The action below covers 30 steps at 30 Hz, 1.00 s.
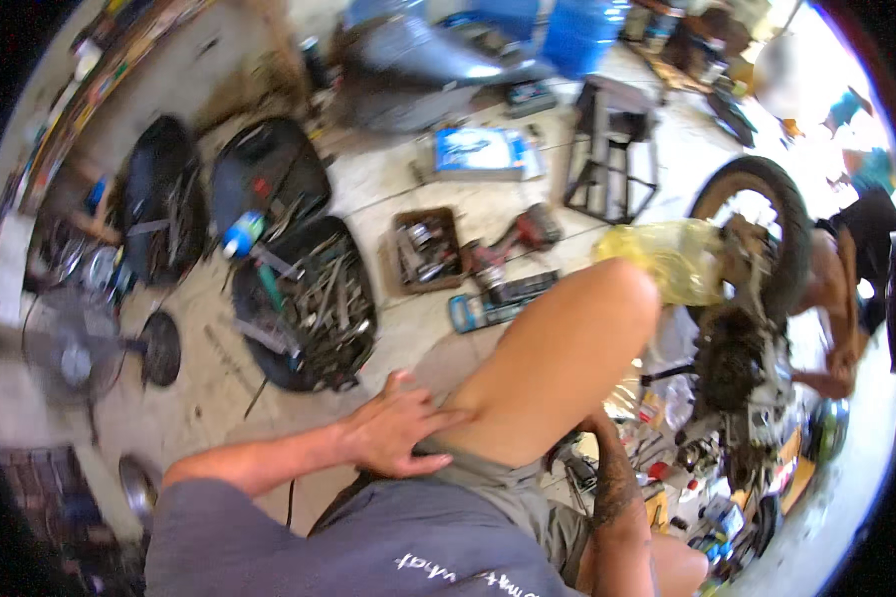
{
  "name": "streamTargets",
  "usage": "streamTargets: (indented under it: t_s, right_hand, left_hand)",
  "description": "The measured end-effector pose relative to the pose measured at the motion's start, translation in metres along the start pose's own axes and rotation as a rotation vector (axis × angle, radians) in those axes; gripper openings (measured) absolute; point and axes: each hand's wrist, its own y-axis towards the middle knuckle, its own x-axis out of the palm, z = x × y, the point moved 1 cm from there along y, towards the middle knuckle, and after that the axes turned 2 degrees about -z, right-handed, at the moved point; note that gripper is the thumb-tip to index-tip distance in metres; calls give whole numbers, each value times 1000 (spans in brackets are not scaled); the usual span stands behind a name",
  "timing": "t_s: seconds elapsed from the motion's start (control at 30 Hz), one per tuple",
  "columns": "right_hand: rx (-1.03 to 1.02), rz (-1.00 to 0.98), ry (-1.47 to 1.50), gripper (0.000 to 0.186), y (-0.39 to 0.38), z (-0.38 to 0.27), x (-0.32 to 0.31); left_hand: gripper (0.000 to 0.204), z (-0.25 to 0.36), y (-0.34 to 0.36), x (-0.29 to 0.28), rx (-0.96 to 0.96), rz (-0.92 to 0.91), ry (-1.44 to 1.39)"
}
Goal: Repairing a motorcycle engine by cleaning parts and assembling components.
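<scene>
A pale concrete floor (388, 189) of a cluttered workshop carries everything here, tools and parts spread across it. The person sits with one bare knee (607, 298) raised in the middle of the view, and that knee serves as the landmark. The left hand (398, 438) lies flat against the thigh just below the knee, at the hem of the grey shorts (488, 478); its fingers are spread and loosely curled on the skin, the grip holding nothing. The right hand is hidden behind the leg: only the tattooed right forearm (615, 488) shows, running up under the knee, so its grip cannot be told. Left of the knee lies a black open case full of wrenches and other hand tools (314, 303), and farther left two more black cases (269, 169) and a floor fan (75, 358). Above and just left of the knee sit a small brown box of sockets (423, 249), a red power drill (518, 234) and a blue tool (498, 298). Right beside the knee is a yellow plastic bag (667, 254), and past it a motorcycle wheel with a black tyre (767, 214) above an engine block (732, 363). At the far right another person's arm (841, 308) reaches down by the engine. Small bottles and parts (687, 468) litter the floor below the engine.
</scene>
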Motion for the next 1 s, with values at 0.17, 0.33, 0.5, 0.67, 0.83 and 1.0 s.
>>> streamTargets:
  t_s: [0.17, 0.33, 0.5, 0.67, 0.83, 1.0]
  right_hand:
    - [361, -225, -232, 40, 12, -48, -56]
    - [-104, -501, 441, 41, -22, -121, -95]
    - [-188, 48, 258, 32, -70, -172, -101]
    - [-159, 259, 176, 30, -78, -177, -104]
    - [-100, 363, 182, 24, -82, -176, -93]
    - [-279, 398, 113, 23, -79, -171, -84]
  left_hand:
    - [39, 5, -7, -18, 76, -155, 50]
    - [22, 7, 30, -33, 162, 13, -113]
    - [10, 25, 65, -30, 159, 155, -63]
    - [14, 13, 77, -27, 177, 332, 74]
    - [32, 20, 62, -29, 328, 195, 64]
    - [29, 0, 41, -7, 231, 276, 189]
